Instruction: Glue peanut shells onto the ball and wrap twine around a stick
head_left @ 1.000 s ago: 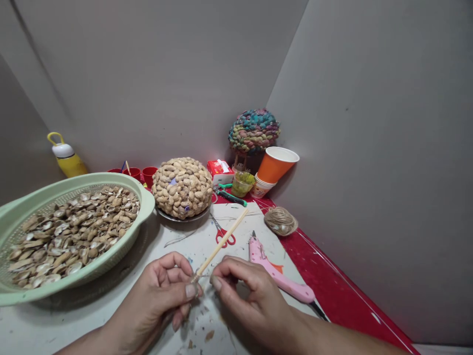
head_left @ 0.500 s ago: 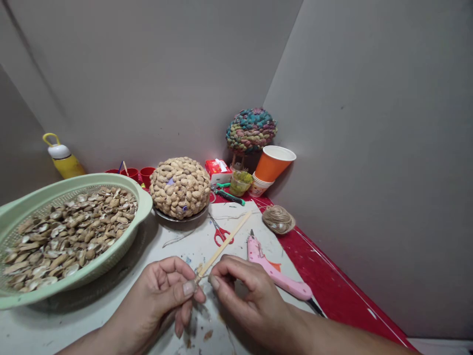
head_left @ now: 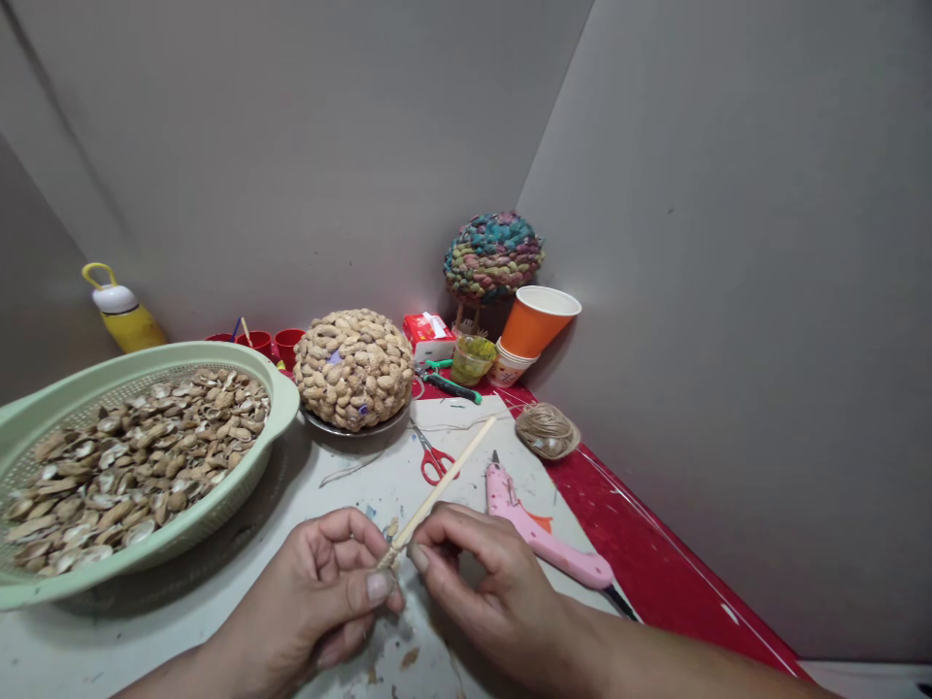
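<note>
My left hand (head_left: 331, 592) pinches the lower end of a pale wooden stick (head_left: 451, 476) between thumb and fingers. Light brown twine (head_left: 389, 556) is wound around that end. Close by on the right, my right hand (head_left: 481, 573) has its thumb and forefinger pressed together on the loose strand of twine, which is mostly hidden by the fingertips. The stick slants up and away, its far tip near a strand lying on the board. Behind it lie red-handled scissors (head_left: 435, 463). A pink glue gun (head_left: 543, 539) rests to the right of my right hand.
At left stands a green colander (head_left: 283, 398) of peanut shells. Further back are a peanut-covered ball (head_left: 353, 369), pliers (head_left: 455, 388), a tissue pack (head_left: 429, 340), an orange paper cup (head_left: 539, 325), a twine ball (head_left: 548, 431), a colourful tree-like ball (head_left: 495, 257) and a yellow bottle (head_left: 135, 325).
The stick has turned slightly in my left hand, and the left fingers have curled in closer under it. My right hand stays pinched beside the wound end.
</note>
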### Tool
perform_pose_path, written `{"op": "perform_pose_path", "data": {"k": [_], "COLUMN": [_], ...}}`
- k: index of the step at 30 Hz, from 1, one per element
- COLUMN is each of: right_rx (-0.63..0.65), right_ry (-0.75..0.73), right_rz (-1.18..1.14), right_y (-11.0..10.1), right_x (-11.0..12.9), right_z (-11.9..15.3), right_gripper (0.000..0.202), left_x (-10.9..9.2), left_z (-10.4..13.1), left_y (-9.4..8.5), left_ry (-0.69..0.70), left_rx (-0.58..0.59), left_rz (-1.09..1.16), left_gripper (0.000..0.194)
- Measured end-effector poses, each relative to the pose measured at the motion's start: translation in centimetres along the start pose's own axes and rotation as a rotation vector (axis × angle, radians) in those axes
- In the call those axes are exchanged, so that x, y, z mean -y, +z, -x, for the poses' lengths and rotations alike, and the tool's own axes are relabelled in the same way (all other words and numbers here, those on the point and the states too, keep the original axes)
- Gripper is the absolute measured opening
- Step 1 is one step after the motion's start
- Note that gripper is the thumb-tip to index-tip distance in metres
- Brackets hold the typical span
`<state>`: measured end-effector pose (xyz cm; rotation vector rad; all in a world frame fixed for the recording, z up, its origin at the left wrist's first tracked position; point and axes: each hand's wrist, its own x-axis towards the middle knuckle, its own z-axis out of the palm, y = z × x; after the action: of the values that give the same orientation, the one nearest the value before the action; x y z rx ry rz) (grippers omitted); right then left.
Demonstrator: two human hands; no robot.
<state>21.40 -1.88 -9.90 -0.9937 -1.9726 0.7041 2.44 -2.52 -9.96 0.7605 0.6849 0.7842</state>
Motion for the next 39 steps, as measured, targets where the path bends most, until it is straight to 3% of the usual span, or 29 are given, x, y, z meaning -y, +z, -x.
{"op": "perform_pose_path", "data": {"k": [15,24,34,39], "right_rx": [-0.002,0.033,0.02,0.007], "right_ry": [-0.002,0.101,-0.024,0.0], "right_rz": [-0.019,-0.131,-0.074,-0.083], "right_y": [-0.17,-0.16,-0.05,-0.01], "right_x": [0.22,0.52,0.37,0.36], "right_z": [-0.05,-0.26,0.01,0.04], "right_gripper": [0.019,0.02,0.019,0.019], "left_x": [0.2,0.38,0.36,0.35], "left_z": [-0.15,-0.07,-0.11,-0.16], "left_y": [0.03,-0.37,-0.11,-0.08], "left_ry": [-0.01,0.005,0.029,0.022], "left_rx": [-0.051,0.015,0.024,0.023], "left_rz": [-0.1,-0.08,-0.063,-0.068], "left_gripper": [0.031,0.027,0.028,0.029]}}
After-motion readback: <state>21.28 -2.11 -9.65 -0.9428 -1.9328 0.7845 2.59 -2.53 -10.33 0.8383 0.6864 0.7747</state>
